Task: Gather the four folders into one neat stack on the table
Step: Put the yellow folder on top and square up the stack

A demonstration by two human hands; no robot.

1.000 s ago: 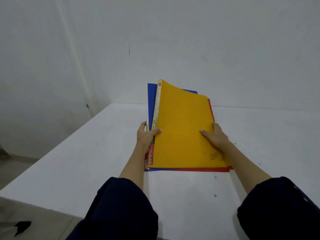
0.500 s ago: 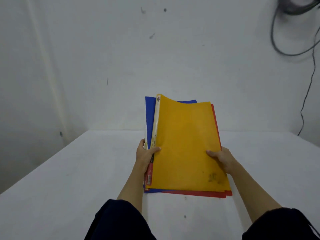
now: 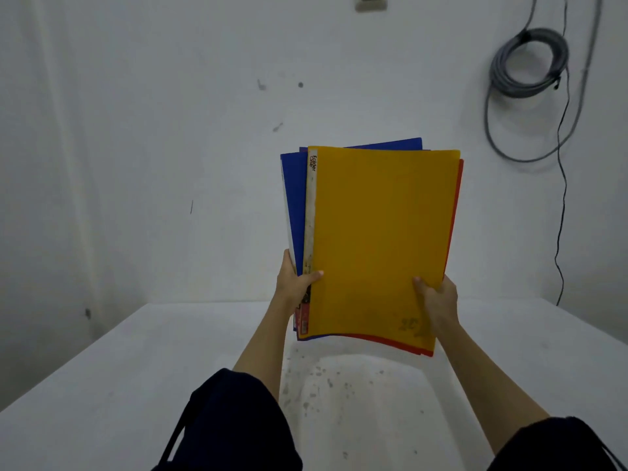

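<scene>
My left hand [image 3: 295, 285] clamps the spine side of the bundle, thumb over the yellow folder [image 3: 380, 239]; the blue folder [image 3: 293, 205] juts out to the left and the red folder [image 3: 453, 232] peeks out on the right, where my right hand [image 3: 436, 302] pinches the other edge. A second ago the bundle rested on the table [image 3: 119, 385]; now it's lifted upright, so I judge squaring comes next.

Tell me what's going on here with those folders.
A person holds a bundle of folders up off the white table with both hands. The left hand grips the spine side, the right hand the opposite edge. The yellow folder faces the camera; blue folder and red folder edges stick out behind, not yet squared.
</scene>
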